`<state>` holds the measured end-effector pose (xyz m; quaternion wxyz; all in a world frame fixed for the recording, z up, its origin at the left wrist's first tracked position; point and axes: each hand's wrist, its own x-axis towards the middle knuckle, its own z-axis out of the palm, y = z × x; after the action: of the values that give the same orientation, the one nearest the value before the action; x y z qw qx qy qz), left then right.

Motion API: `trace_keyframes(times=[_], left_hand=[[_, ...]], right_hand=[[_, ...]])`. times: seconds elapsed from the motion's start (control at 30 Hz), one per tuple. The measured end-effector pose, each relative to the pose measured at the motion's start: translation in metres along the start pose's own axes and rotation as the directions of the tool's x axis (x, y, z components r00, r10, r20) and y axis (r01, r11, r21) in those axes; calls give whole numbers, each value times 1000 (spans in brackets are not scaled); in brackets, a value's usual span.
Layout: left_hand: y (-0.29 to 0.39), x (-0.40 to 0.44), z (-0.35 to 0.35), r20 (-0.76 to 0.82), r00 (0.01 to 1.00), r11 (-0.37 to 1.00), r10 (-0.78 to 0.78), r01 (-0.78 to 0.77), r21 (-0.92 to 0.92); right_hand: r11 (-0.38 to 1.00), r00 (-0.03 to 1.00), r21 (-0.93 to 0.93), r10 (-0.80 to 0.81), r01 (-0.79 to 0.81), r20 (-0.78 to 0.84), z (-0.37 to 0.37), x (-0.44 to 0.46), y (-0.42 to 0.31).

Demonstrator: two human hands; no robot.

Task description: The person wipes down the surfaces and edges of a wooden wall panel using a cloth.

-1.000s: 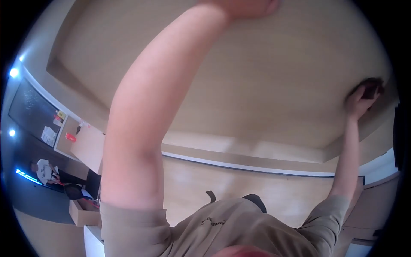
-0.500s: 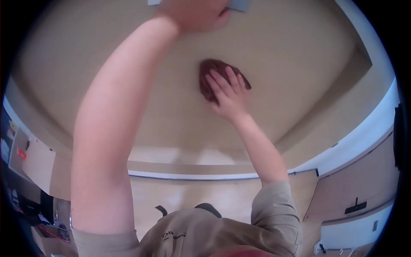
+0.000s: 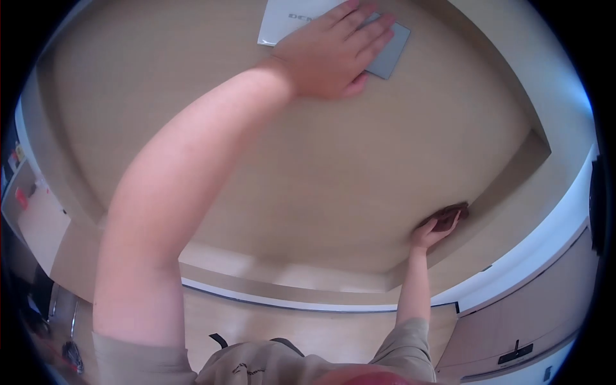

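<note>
My left hand (image 3: 333, 54) lies flat with outstretched fingers across a grey rectangular card or booklet (image 3: 389, 54). Beside the wrist, a white sheet or bag (image 3: 276, 22) with partly covered grey lettering sticks out. Whether the hand grips either one cannot be seen. Low on the right, my right hand (image 3: 428, 237) is closed on a dark brown cloth (image 3: 449, 217), pressed near the right side wall of a beige, wood-toned recess. Part of the cloth is hidden by the fingers.
The beige panel (image 3: 308, 167) is framed by raised walls, with a corner edge (image 3: 536, 144) on the right. Light wooden flooring (image 3: 256, 324) shows below. A door with a dark handle (image 3: 515, 353) is at lower right, and a pale table (image 3: 38, 212) at far left.
My right hand has carried the brown cloth from the middle of the panel down and right to the side wall. The view has shifted, so more of the grey and white items shows.
</note>
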<state>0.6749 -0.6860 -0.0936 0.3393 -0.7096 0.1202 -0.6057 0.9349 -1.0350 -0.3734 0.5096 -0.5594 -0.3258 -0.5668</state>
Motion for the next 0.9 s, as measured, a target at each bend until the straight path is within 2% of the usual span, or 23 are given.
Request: trace_keyframes(times=[0.1,0.2,0.3,0.37,0.4,0.43,0.47,0.5,0.53,0.57,0.6,0.63,0.67,0.7,0.77,0.8,0.83,0.87,0.9], left_hand=[[-4,-9,3,-14,1000,999,21,-20,37],[-11,-21,9,-62,995,988,81,-72,136],[-11,-18,12,-65,995,981,82,-69,181],[-10,-10,13,-43,995,978,90,-80,191],[-10,3,13,-45,998,995,46,-42,89],[-10,9,12,-41,999,1000,5,-6,-15],[-8,17,11,-30,999,992,-32,28,-120],[-8,23,10,-56,998,996,-9,3,-95],[-9,27,6,-80,997,997,14,-20,-70],[-9,28,6,-102,994,998,33,-37,-46],[-8,22,18,-147,988,998,55,-56,2],[-9,9,39,-192,978,996,80,-71,53],[-9,7,51,-239,965,990,111,-87,107],[-5,11,53,-298,950,977,98,-35,209],[3,24,50,-417,904,911,98,87,403],[4,29,47,-328,945,975,21,54,217],[4,37,42,-218,975,999,-36,41,19],[11,12,25,-96,992,983,-80,63,-173],[12,11,23,-140,988,985,-67,43,-167]], right_hand=[[999,1000,44,19,-20,8,2,-3,-2],[997,997,-17,-80,80,-9,5,-5,0],[997,998,75,35,-30,-54,13,-2,-5],[973,968,31,229,-227,-100,28,1,-36],[946,936,15,324,-325,-137,34,8,-55],[937,942,-103,325,-333,-87,42,9,-76],[980,978,16,201,-201,-47,56,-1,-73],[997,997,-10,78,-78,16,66,-10,-80],[996,994,93,-1,-9,111,78,-25,-85],[953,953,-241,-111,183,283,79,-22,-114],[925,870,-162,-249,344,426,91,-32,-122],[917,810,-94,-291,388,508,102,-46,-138],[903,781,-123,-280,412,558,113,-54,-156],[899,766,-139,-263,415,587,119,-56,-171],[902,775,-93,-305,422,554,118,-58,-156],[903,780,-71,-324,424,534,115,-57,-143],[930,828,-77,-280,359,485,103,-50,-121],[927,872,-137,-267,348,411,84,-76,-98],[951,917,-159,-199,267,345,63,-82,-67]])
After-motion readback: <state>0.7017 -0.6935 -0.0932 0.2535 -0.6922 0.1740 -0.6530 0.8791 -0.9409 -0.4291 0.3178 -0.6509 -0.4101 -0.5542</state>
